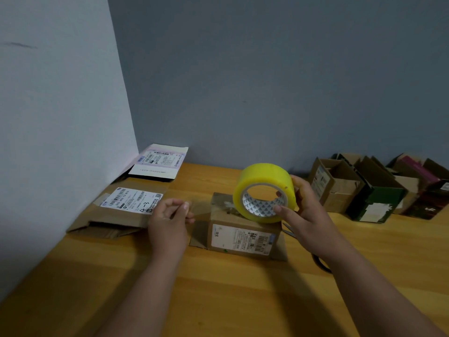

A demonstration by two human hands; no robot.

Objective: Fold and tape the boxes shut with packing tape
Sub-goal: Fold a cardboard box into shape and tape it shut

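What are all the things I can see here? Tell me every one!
tape roll: 1, yellow, held above the small box
small box: 1, brown with white label, table middle
flat boxes: 2, brown and white, labelled, far left by the wall
open boxes: several, brown, dark green, dark red, far right
scissors: 1, dark handles, partly hidden behind the right arm
table: 1, orange wood
left hand: pinching the clear tape end
right hand: grip on the tape roll
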